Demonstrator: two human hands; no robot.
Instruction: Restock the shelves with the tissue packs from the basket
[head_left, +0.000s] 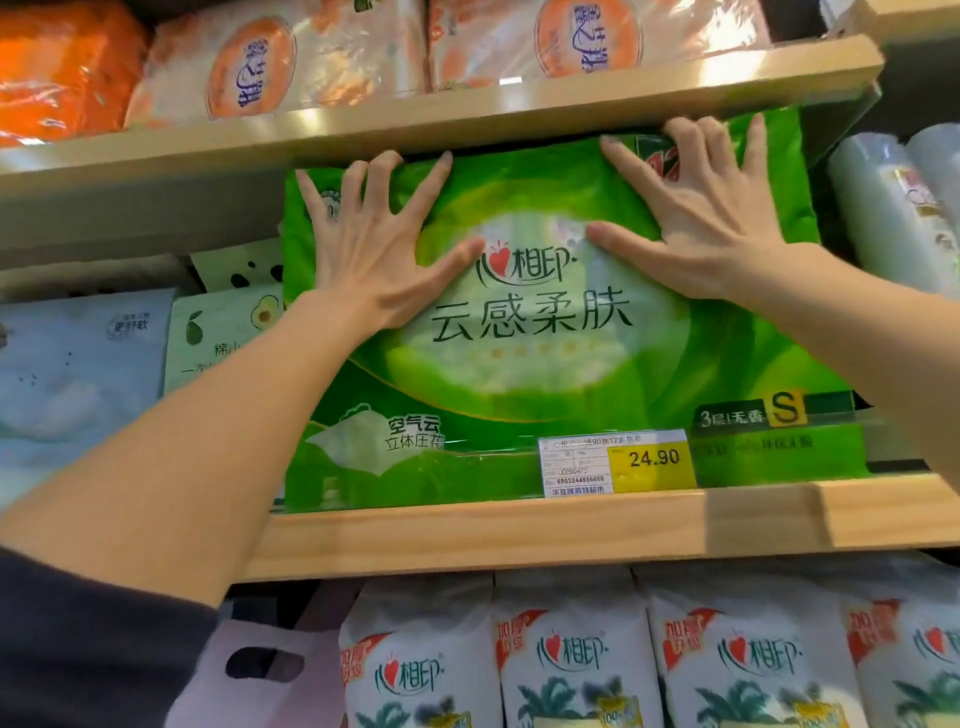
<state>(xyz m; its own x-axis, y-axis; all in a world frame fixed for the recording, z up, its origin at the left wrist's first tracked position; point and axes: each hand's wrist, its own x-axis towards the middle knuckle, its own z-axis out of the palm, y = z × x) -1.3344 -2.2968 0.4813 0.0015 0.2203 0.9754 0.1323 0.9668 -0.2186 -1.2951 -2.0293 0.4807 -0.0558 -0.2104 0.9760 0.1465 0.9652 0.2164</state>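
Note:
A large green tissue pack (545, 364) stands upright on the middle wooden shelf (519, 530), its top just under the shelf above. My left hand (374, 244) lies flat on the pack's upper left face with the fingers spread. My right hand (696, 208) presses flat on its upper right face, fingertips at the pack's top edge. Neither hand wraps around the pack. The basket is out of view.
Orange-and-white packs (291, 57) fill the upper shelf (467, 114). Pale blue and white packs (104, 364) sit left of the green pack, clear-wrapped rolls (898, 208) to its right. White packs (571, 654) line the lower shelf. A price tag (618, 462) is fixed to the shelf front.

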